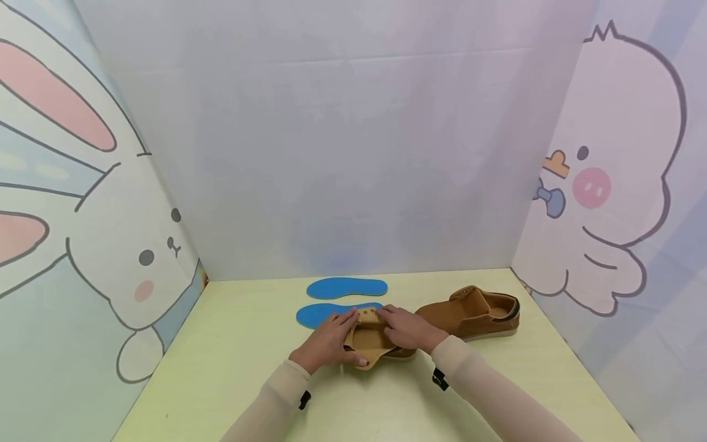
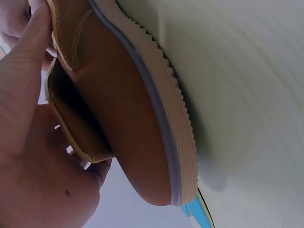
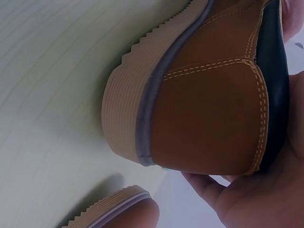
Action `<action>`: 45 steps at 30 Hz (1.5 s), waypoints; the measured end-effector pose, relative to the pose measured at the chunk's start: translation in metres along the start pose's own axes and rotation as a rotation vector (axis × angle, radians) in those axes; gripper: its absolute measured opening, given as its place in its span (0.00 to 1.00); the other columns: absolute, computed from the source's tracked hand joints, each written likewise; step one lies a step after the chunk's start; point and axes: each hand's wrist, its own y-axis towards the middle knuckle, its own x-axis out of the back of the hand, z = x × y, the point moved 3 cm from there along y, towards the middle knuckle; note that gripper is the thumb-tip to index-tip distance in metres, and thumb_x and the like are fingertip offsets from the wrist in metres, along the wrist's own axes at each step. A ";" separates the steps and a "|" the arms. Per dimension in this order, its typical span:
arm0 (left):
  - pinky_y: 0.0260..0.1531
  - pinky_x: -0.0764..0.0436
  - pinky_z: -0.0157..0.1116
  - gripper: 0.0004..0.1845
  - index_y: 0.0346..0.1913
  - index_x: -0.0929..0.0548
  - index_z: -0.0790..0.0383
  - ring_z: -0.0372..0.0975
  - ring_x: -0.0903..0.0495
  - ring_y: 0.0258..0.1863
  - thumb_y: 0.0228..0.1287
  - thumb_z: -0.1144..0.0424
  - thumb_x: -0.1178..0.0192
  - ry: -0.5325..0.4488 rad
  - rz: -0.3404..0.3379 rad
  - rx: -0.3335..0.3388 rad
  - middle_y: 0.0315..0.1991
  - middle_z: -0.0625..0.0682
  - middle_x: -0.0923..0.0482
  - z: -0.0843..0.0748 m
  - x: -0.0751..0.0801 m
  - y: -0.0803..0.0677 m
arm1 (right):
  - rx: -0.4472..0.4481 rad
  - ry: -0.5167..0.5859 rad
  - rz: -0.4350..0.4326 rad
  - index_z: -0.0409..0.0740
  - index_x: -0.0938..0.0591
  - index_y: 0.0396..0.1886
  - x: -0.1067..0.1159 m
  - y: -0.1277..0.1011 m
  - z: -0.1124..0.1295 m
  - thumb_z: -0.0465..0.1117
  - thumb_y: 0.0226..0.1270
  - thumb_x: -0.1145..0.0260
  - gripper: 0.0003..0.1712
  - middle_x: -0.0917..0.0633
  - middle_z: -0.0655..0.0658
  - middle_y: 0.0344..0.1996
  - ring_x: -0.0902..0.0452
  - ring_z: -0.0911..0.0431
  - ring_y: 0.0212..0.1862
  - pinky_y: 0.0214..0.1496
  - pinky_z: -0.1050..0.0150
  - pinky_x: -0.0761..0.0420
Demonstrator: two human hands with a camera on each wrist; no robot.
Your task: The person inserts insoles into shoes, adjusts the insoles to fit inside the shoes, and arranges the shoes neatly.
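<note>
A tan shoe [image 1: 369,344] with a ribbed pale sole lies on the yellow-green table [image 1: 232,356], held between both hands. My left hand [image 1: 330,341] grips its left side, thumb curled over the edge of the opening. My right hand [image 1: 407,328] grips its right side. In the left wrist view my left hand [image 2: 28,142] pulls the shoe's [image 2: 123,104] upper outward. The right wrist view shows the shoe's heel [image 3: 209,114] with its dark collar, and my right hand [image 3: 266,199] behind it. Just beyond the held shoe lies a blue insole [image 1: 317,314], also seen in the left wrist view as a blue insole edge [image 2: 197,211].
A second blue insole [image 1: 347,286] lies farther back near the rear wall. The matching tan shoe [image 1: 475,313] stands to the right; its sole [image 3: 118,211] shows in the right wrist view. Cartoon-printed panels wall the table on the left, back and right.
</note>
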 end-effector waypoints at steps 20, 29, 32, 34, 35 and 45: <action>0.67 0.34 0.53 0.61 0.77 0.34 0.56 0.52 0.35 0.69 0.45 0.21 0.35 0.007 0.050 0.059 0.74 0.51 0.34 0.016 0.000 0.009 | 0.041 -0.037 0.067 0.43 0.13 0.44 0.028 0.032 0.018 0.43 0.82 0.47 0.17 0.17 0.46 0.39 0.22 0.53 0.37 0.40 0.55 0.23; 0.68 0.35 0.53 0.60 0.77 0.33 0.56 0.51 0.36 0.70 0.46 0.22 0.34 0.007 0.060 0.059 0.74 0.50 0.34 0.014 0.003 0.013 | 0.059 -0.066 0.065 0.48 0.19 0.23 0.064 0.073 0.023 0.44 0.83 0.47 0.23 0.30 0.53 0.15 0.38 0.60 0.19 0.29 0.61 0.32; 0.68 0.35 0.52 0.59 0.76 0.32 0.55 0.50 0.35 0.69 0.46 0.22 0.34 0.016 0.073 0.060 0.74 0.50 0.34 0.013 0.001 0.015 | 0.094 -0.037 0.043 0.46 0.22 0.22 0.068 0.088 0.021 0.41 0.83 0.49 0.23 0.30 0.49 0.17 0.39 0.58 0.21 0.31 0.60 0.32; 0.67 0.34 0.52 0.59 0.76 0.32 0.55 0.50 0.35 0.68 0.46 0.21 0.35 0.024 0.082 0.057 0.74 0.49 0.34 0.011 -0.003 0.015 | 0.106 -0.014 0.042 0.44 0.18 0.28 0.065 0.095 0.018 0.41 0.83 0.49 0.21 0.25 0.48 0.22 0.34 0.57 0.24 0.35 0.59 0.28; 0.67 0.34 0.52 0.59 0.76 0.32 0.54 0.49 0.35 0.68 0.46 0.21 0.35 0.022 0.087 0.057 0.74 0.48 0.35 0.011 -0.005 0.015 | 0.100 -0.011 0.058 0.42 0.17 0.31 0.063 0.098 0.016 0.40 0.84 0.50 0.20 0.24 0.47 0.23 0.33 0.57 0.25 0.37 0.58 0.27; 0.63 0.30 0.46 0.59 0.77 0.33 0.53 0.47 0.33 0.65 0.44 0.22 0.33 -0.014 0.081 0.055 0.74 0.46 0.34 0.006 -0.007 0.013 | -0.053 -0.107 0.300 0.38 0.25 0.70 0.038 0.115 -0.003 0.42 0.85 0.53 0.24 0.22 0.40 0.65 0.28 0.46 0.67 0.67 0.51 0.28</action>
